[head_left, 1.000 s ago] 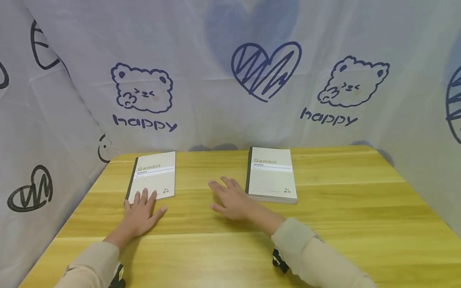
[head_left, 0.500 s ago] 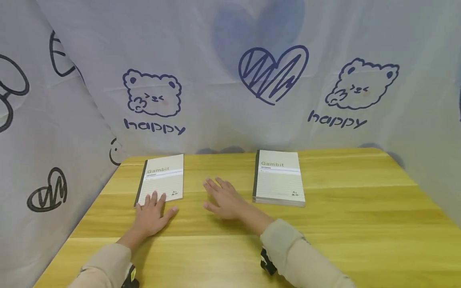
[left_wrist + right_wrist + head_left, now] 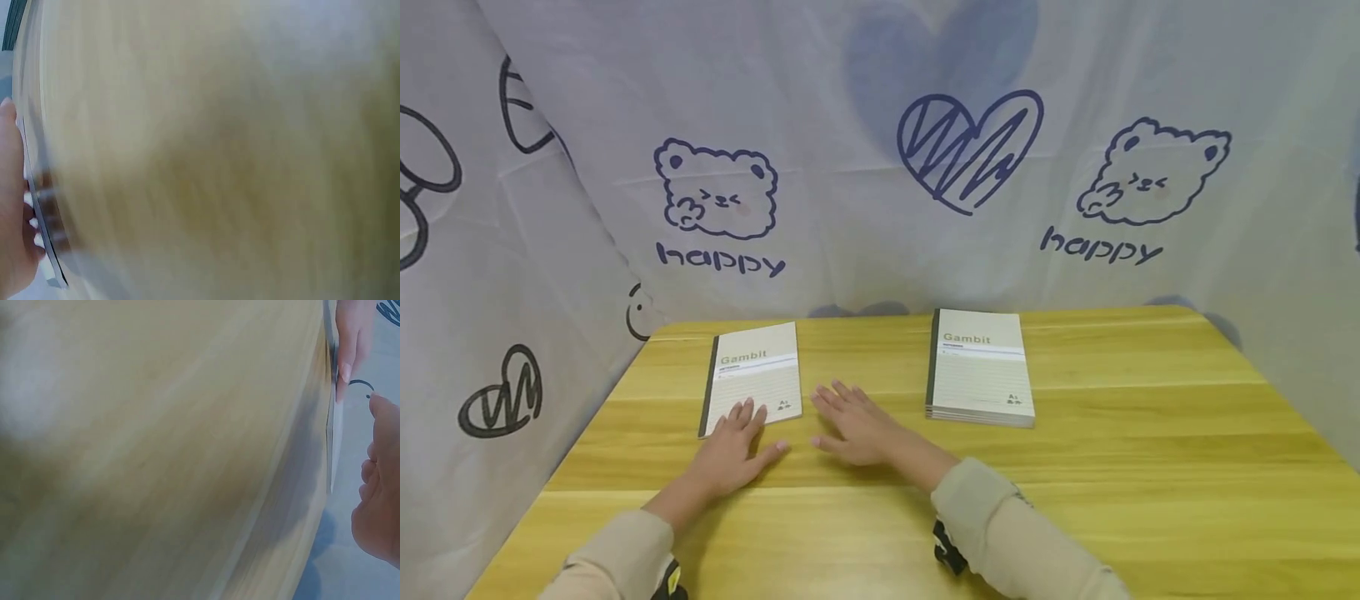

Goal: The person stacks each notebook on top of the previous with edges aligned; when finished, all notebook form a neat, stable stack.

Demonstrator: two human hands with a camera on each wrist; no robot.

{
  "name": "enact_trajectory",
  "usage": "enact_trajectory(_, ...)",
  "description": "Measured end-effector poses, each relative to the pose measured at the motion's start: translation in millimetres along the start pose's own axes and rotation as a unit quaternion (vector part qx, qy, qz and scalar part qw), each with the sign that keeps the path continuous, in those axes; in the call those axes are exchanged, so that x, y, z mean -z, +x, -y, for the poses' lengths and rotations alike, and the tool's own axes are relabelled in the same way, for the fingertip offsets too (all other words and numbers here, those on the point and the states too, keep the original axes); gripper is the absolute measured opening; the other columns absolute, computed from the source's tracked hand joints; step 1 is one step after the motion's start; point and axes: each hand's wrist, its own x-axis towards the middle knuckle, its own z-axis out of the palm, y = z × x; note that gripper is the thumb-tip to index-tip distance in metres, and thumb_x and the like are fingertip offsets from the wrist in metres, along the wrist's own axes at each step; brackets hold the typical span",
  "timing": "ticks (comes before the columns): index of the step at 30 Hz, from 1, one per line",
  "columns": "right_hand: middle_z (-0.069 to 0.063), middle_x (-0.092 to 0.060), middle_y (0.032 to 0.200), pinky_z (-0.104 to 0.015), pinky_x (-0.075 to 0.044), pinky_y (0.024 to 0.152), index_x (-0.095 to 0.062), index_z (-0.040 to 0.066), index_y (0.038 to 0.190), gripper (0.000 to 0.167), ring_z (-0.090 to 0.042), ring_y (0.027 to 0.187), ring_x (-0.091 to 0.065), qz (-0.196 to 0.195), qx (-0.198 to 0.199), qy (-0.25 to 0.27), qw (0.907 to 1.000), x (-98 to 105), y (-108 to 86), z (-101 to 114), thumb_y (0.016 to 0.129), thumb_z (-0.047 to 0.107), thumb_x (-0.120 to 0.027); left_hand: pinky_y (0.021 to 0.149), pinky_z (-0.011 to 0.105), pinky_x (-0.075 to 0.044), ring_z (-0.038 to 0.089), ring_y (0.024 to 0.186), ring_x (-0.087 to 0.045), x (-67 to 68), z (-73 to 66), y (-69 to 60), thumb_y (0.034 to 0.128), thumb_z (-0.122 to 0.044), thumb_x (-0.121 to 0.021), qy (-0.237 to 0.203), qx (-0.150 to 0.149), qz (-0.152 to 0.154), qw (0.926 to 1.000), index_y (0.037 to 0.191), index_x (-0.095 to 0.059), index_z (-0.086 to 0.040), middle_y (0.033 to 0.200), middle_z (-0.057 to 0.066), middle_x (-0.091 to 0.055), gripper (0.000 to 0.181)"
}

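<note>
On the left of the table lies a notebook [image 3: 756, 367] with a white cover, a dark spine and the word Gambit. My left hand [image 3: 730, 454] rests its fingers on the notebook's near edge, thumb spread out to the right. Just right of that notebook, my right hand [image 3: 853, 425] hovers low with its fingers extended, holding nothing. In the left wrist view, the notebook [image 3: 47, 231] appears edge-on under the left hand [image 3: 12, 219]. The right wrist view shows the right hand [image 3: 381, 481] apart from the notebook [image 3: 334, 444].
A stack of matching notebooks [image 3: 977, 367] sits farther right on the wooden table [image 3: 1112, 458]. Behind the table hangs a white cloth [image 3: 842, 233] printed with hearts and bears, and it also covers the left side.
The left notebook has slid slightly to the right under my left hand. My right hand has moved left toward it, away from the stack. The head view has shifted a little.
</note>
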Motion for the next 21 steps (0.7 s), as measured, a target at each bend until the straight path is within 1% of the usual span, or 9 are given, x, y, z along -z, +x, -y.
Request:
enact_trajectory(6,-0.01,-0.019,0.154,-0.045,-0.011,0.117,-0.023,0.008,0.147,0.063,-0.03,0.144,-0.012,0.012,0.008,-0.009,0.9999,-4,-0.6,-2,0.098,0.044,-0.036,0.11,0.057,-0.02,0.045,0.137,-0.021,-1.1,-4.9,1.1,0.0915,-0.051,-0.045,-0.04,-0.012,0.022,0.9989,0.14,-0.035,0.003,0.148,0.026,-0.025,0.073)
enact_trajectory(10,-0.01,-0.018,0.155,-0.046,-0.011,0.116,-0.022,0.007,0.147,0.064,-0.03,0.144,-0.011,0.031,-0.002,0.0,0.9995,-6,-4.7,-5,0.098,0.045,-0.036,0.11,0.056,-0.022,0.043,0.138,-0.021,-3.6,-14.0,4.2,0.092,-0.051,-0.045,-0.046,-0.03,0.034,0.9979,0.14,-0.034,0.002,0.148,0.025,-0.024,0.073)
enact_trajectory(14,-0.009,-0.017,0.155,-0.045,-0.01,0.117,-0.022,0.008,0.148,0.065,-0.029,0.144,-0.009,0.049,-0.013,0.007,0.9987,-9,-7.8,-8,0.097,0.046,-0.037,0.111,0.054,-0.022,0.042,0.138,-0.021,-5.6,-22.7,6.2,0.0926,-0.049,-0.045,-0.056,-0.045,0.038,0.9967,0.141,-0.035,0.002,0.148,0.024,-0.025,0.071)
enact_trajectory(21,-0.007,-0.017,0.155,-0.044,-0.009,0.117,-0.023,0.008,0.147,0.065,-0.027,0.144,-0.009,0.054,-0.014,0.004,0.9984,-10,-12.8,-13,0.097,0.047,-0.036,0.112,0.053,-0.02,0.039,0.14,-0.018,-9.6,-33.6,8.7,0.093,-0.05,-0.044,-0.064,-0.059,0.061,0.9944,0.143,-0.031,-0.002,0.151,0.02,-0.021,0.071)
